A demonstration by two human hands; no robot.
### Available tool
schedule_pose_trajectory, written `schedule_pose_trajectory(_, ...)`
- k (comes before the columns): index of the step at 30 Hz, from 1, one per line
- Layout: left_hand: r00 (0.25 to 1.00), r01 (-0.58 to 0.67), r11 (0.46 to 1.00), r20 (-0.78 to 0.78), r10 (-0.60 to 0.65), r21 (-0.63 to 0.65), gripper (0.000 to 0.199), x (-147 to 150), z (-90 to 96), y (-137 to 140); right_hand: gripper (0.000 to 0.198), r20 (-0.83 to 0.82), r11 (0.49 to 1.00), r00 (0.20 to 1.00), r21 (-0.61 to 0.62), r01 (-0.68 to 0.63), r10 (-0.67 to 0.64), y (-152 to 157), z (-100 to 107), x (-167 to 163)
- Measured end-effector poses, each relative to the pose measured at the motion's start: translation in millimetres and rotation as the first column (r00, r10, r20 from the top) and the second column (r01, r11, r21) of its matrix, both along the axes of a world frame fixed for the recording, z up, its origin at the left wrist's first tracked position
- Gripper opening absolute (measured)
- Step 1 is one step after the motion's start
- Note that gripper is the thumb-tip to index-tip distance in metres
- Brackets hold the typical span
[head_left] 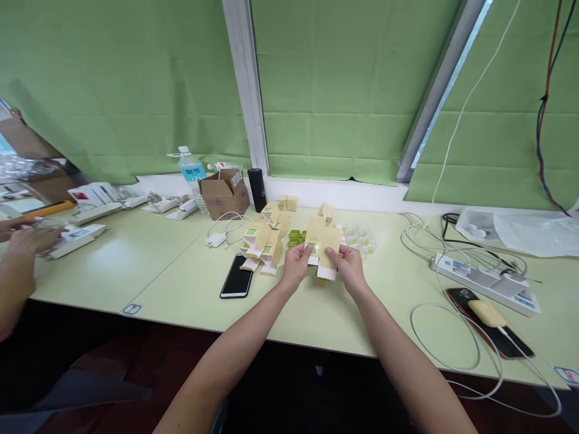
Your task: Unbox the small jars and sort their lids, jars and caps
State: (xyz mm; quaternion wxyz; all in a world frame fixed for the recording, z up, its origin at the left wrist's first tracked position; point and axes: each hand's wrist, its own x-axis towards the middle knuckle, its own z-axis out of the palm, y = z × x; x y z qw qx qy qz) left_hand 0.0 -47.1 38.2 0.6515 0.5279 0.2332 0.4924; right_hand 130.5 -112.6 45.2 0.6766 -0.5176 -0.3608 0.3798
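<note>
Between both hands I hold a flattened, cream-coloured small carton, raised above the table with its flaps spread. My left hand pinches its left lower edge near a green label. On the right lower part, my right hand grips it with the thumb on the front. Left of the hands lies a pile of part-folded cartons with green labels. Green containers sit behind my left hand, and clear round plastic pieces lie behind my right hand.
A black phone and white charger lie left. Behind stand a cardboard box, a black cylinder and a water bottle. Right are a power strip, looping cables and another phone. A co-worker's hand is far left.
</note>
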Motion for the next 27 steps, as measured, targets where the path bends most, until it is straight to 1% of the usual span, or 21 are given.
schedule_pose_trajectory(2,1.000,0.008,1.000,0.002,-0.008,-0.021,0.061,-0.1,-0.1,0.0,0.045,0.015,1.000,1.000,-0.008,0.002,-0.002,0.6,-2.1,1.1)
schedule_pose_trajectory(6,1.000,0.021,0.999,0.015,-0.021,-0.036,0.059,-1.4,0.9,-1.9,0.045,0.032,0.999,0.999,0.028,0.019,-0.020,1.9,-4.4,2.8)
schedule_pose_trajectory(8,0.999,0.031,0.998,0.014,-0.030,-0.056,0.058,-2.7,1.2,-2.3,0.045,0.026,1.000,0.999,0.020,0.021,-0.021,1.7,-3.5,2.8)
schedule_pose_trajectory(12,1.000,0.013,0.996,0.009,-0.013,-0.084,0.056,-4.6,-0.1,-0.7,0.049,0.017,0.999,1.000,-0.031,-0.024,0.024,-0.7,0.3,1.4)
schedule_pose_trajectory(14,1.000,-0.008,0.996,0.010,0.009,-0.094,0.055,-4.6,-1.4,0.5,0.050,0.027,0.998,0.998,-0.031,-0.049,0.049,-1.6,1.0,0.8)
schedule_pose_trajectory(19,1.000,0.002,0.995,0.016,0.000,-0.097,0.057,-2.7,-4.1,1.7,0.049,0.038,1.000,0.999,0.027,-0.004,0.003,0.0,-1.9,1.3)
schedule_pose_trajectory(23,1.000,0.002,0.995,0.002,-0.002,-0.096,0.057,-1.7,-5.2,1.7,0.048,0.031,1.000,1.000,0.011,-0.003,0.003,1.2,-1.5,1.4)
schedule_pose_trajectory(27,1.000,-0.014,0.996,0.006,0.015,-0.094,0.054,-2.3,-6.7,3.3,0.046,0.067,1.000,0.998,0.016,0.003,-0.004,-0.6,2.2,-1.0)
